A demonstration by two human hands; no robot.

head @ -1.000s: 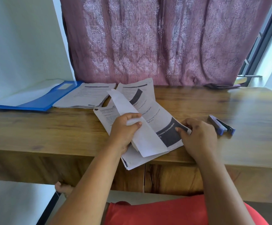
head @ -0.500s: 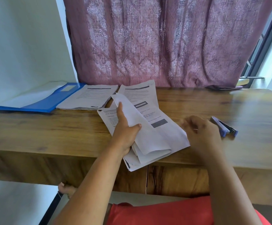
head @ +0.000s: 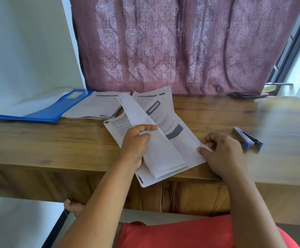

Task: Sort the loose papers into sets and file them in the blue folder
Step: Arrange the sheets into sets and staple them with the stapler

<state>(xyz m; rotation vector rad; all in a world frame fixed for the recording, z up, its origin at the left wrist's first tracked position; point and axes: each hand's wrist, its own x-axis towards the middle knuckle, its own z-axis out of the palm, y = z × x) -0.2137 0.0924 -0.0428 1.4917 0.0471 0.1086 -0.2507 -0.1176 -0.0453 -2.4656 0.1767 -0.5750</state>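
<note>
A loose pile of printed papers [head: 183, 144] lies skewed over the near edge of the wooden table [head: 56, 145]. My left hand [head: 136, 142] grips several turned-up sheets [head: 154, 140] and holds them lifted to the left. My right hand [head: 220, 151] pinches the right corner of the top flat sheet, which carries grey bars and text. An open blue folder [head: 56, 108] lies at the far left. A sorted stack of papers [head: 100, 106] rests against its right side, and another sheet [head: 156, 97] lies behind the pile.
A blue stapler [head: 247, 138] lies on the table just right of my right hand. A mauve curtain [head: 172, 45] hangs behind the table and a white wall [head: 23, 47] stands at the left. A window frame [head: 292, 40] is at the far right.
My right hand came back from near the stapler and took hold of the top sheet's right corner. Another sheet was turned over into my left hand, whose fingers curled round the lifted sheets.
</note>
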